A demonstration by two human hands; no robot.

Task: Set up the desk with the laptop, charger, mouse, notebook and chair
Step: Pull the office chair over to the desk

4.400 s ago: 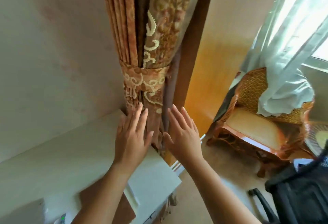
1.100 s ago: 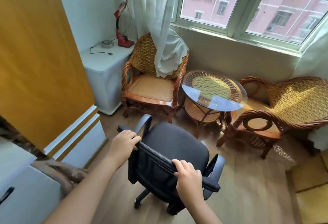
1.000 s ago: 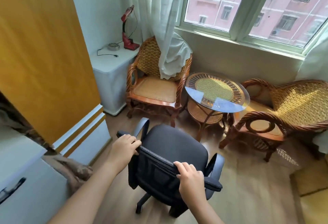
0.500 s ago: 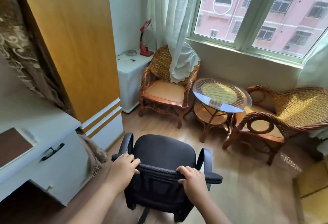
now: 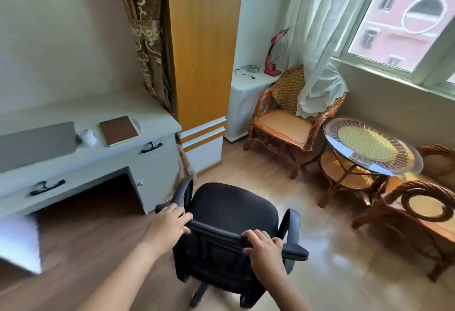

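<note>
Head view: left hand point(image 5: 170, 223) and right hand point(image 5: 264, 249) each keep a closed grip on the black chair's point(image 5: 231, 208) backrest, right of the bench point(image 5: 152, 113).

The flat grey closed laptop point(image 5: 37, 144) on the long white desk point(image 5: 103, 163) is cut off by the left edge. Just right of the laptop sits a small white blurry thing point(image 5: 88, 136), too smeared to tell. The black office chair point(image 5: 231, 209) hides its own wheels.

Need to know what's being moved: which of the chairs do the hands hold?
The black office chair, gripped at its backrest top by both the left hand and right hand; the wicker chairs stand untouched.
</note>
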